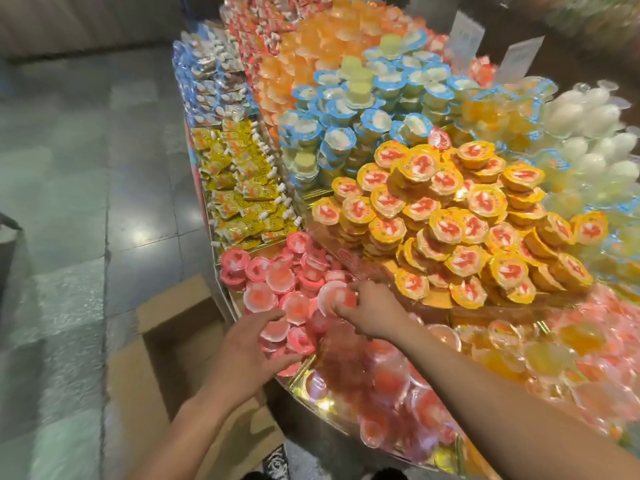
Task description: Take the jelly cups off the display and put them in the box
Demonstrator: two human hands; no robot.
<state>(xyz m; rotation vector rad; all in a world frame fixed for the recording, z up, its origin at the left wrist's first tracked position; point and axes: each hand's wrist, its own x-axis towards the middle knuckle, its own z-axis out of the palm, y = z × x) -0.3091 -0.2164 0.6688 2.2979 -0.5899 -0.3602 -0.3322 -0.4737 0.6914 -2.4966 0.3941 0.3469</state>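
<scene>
A heap of pink jelly cups (277, 278) fills the near-left compartment of the display (298, 372). My left hand (247, 344) curls around a few pink cups at the heap's front edge, just above the open cardboard box (166, 337) on the floor. My right hand (367, 313) pinches one pink cup (334, 296) at the heap's right side, tilted with its pale lid facing left. The box's inside is mostly hidden behind my left arm.
Yellow-lidded cups (467, 220) pile up right of the pink heap, blue-lidded cups (363, 116) behind them, orange cups (311, 50) farther back. Yellow pouches (239, 195) lie in the left compartment. Clear red and orange cups (450, 375) lie in front. Grey tiled floor (76, 185) stretches left.
</scene>
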